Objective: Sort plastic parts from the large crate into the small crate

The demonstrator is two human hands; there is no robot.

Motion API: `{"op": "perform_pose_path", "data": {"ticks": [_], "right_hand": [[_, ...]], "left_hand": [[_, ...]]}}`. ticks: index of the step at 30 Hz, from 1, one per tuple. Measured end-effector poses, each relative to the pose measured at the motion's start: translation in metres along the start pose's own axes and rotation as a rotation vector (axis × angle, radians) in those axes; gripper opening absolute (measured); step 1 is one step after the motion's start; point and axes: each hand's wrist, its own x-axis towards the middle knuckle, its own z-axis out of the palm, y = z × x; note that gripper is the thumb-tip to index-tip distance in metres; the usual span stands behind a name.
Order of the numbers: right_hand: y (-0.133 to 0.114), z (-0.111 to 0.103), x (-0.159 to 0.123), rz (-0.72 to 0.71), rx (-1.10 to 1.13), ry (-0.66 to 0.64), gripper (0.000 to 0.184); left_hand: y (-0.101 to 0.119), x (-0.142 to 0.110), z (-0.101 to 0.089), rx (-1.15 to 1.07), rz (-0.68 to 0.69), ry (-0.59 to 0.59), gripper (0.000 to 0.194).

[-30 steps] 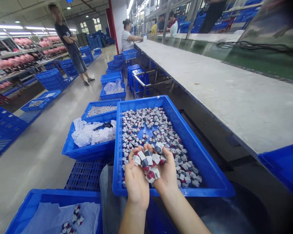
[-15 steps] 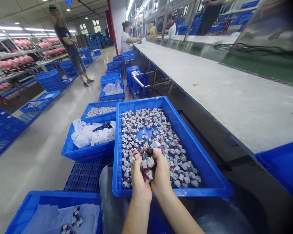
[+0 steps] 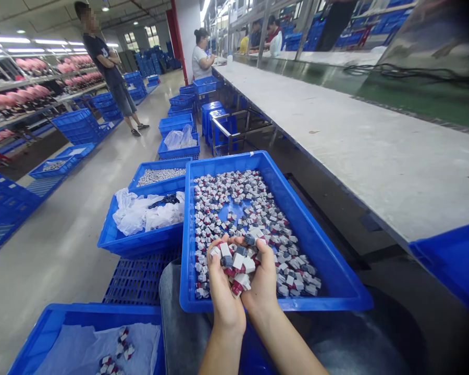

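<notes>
A blue tray [image 3: 316, 245] rests on my lap, filled with several small white, red and grey plastic pieces [image 3: 238, 208]. My left hand [image 3: 223, 291] and my right hand [image 3: 263, 278] are cupped together over the tray's near end, palms up. Between them they hold a heap of the small pieces [image 3: 237, 263]. The fingers of both hands curl round the heap.
A second blue tray [image 3: 58, 323] at lower left holds a plastic sheet and a few pieces. More blue trays [image 3: 140, 239] with white bags stand to the left. A long grey workbench [image 3: 355, 135] runs along the right. One person stands at far left, others sit at the bench.
My hands closed together and dipped toward the tray half a second ago. Now they have spread slightly and lifted, with the heap of pieces showing again.
</notes>
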Motion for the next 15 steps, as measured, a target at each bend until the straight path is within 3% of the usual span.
{"op": "perform_pose_path", "data": {"ticks": [3,6,9,11,15], "right_hand": [[-0.002,0.000,-0.001,-0.094,-0.180,0.020,0.019],[-0.005,-0.001,-0.001,-0.228,-0.513,-0.012,0.017],[-0.007,-0.003,0.001,-0.285,-0.739,-0.048,0.023],[-0.007,-0.004,0.002,-0.304,-0.669,-0.029,0.027],[-0.009,-0.001,0.004,-0.329,-0.350,0.062,0.025]], "left_hand": [[0.000,0.003,0.001,-0.036,-0.071,0.016,0.032],[0.000,0.007,-0.001,-0.112,-0.201,0.020,0.034],[-0.002,0.012,-0.005,-0.176,-0.318,0.088,0.034],[-0.003,0.014,-0.007,-0.238,-0.355,0.107,0.032],[-0.001,0.016,-0.006,-0.431,-0.388,0.038,0.029]]}}
